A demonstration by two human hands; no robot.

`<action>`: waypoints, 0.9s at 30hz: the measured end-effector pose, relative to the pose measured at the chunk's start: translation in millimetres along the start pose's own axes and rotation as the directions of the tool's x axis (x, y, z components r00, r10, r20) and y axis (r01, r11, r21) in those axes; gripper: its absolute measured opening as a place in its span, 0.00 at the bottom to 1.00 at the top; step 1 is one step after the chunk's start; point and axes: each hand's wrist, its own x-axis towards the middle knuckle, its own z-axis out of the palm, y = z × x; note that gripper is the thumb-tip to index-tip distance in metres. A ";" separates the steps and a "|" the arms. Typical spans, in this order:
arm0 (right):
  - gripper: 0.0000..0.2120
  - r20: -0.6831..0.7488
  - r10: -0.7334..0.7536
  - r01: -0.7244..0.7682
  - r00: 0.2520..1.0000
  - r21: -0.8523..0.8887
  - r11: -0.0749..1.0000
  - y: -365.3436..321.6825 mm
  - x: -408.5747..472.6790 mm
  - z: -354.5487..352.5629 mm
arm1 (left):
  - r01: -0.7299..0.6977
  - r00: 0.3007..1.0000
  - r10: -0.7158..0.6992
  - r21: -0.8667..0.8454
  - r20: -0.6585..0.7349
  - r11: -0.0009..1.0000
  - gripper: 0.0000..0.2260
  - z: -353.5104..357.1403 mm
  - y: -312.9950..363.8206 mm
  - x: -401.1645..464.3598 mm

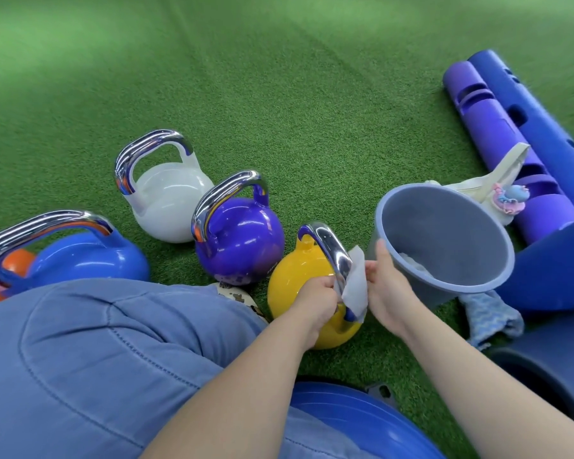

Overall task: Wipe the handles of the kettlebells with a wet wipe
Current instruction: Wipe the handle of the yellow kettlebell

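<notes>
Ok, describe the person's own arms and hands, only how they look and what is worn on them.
Both forearms are bare all the way into the frame, with no sleeve in view. The left hand and the right hand wear no gloves. No ring, watch or bracelet shows on either. The nails are too small to judge.

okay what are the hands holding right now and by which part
Both hands hold the wet wipe draped over the yellow kettlebell handle: the left hand pinches its left edge, the right hand its right edge.
</notes>
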 end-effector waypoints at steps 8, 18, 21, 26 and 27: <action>0.14 0.204 -0.457 0.499 0.866 -0.421 0.758 29.0 -27.5 -17.9 | -0.029 0.992 0.012 -0.133 -0.124 0.991 0.16 4.5 -0.8 -4.8; 0.10 0.347 -0.335 0.480 0.876 -0.698 0.531 -13.5 6.5 17.6 | -0.130 0.991 0.099 -0.472 -0.089 0.872 0.16 3.9 17.9 -9.6; 0.15 0.368 -0.230 0.431 0.901 -0.823 0.371 -36.0 19.9 33.5 | -0.154 0.988 0.127 -0.424 -0.092 0.893 0.20 -0.6 21.2 3.5; 0.23 0.428 -0.155 0.455 0.890 -0.832 0.318 -57.4 43.6 49.3 | -0.182 0.981 0.128 -0.462 -0.146 0.868 0.23 -5.7 27.5 21.3; 0.22 0.441 -0.135 0.460 0.887 -0.825 0.327 -59.8 47.9 51.6 | -0.193 0.979 0.134 -0.483 -0.154 0.854 0.23 -7.7 30.7 24.2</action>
